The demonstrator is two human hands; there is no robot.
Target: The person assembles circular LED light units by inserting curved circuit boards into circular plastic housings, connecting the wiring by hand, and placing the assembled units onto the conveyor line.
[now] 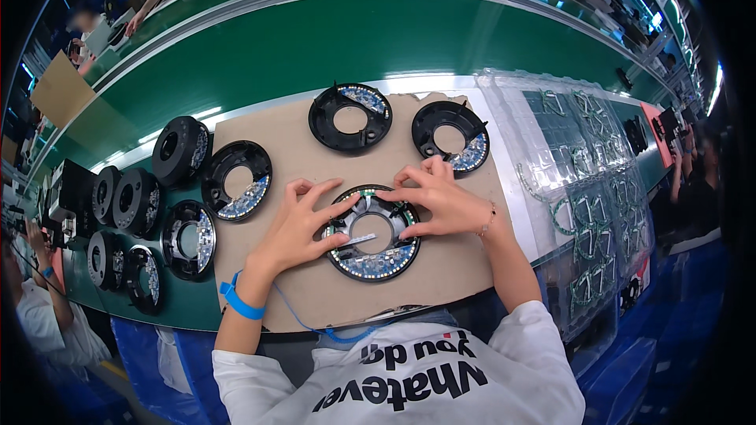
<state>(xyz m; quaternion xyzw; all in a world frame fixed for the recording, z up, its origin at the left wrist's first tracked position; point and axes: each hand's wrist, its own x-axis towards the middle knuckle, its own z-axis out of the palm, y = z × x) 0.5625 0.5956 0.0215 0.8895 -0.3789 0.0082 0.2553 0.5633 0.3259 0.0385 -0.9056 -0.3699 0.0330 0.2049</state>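
A black ring-shaped housing [373, 267] lies on the cardboard in front of me, a blue circuit board with small pale parts filling its near side. My left hand [298, 226] grips its left side, thumb and forefinger on the ring. On the opposite side, my right hand [442, 201] has its forefinger at the far rim and its thumb on the inner right part. A short white strip [360, 239] extends from beside my left thumb across the centre hole. What lies under the fingertips is partly hidden.
More ring housings with boards, such as this one [350, 118], lie around the cardboard [291, 122]. Several thicker black rings [135, 201] stand at the left. Clear plastic trays [583, 197] with green curved boards sit at the right. A blue wrist strap [242, 299] trails a cord. Other people work nearby.
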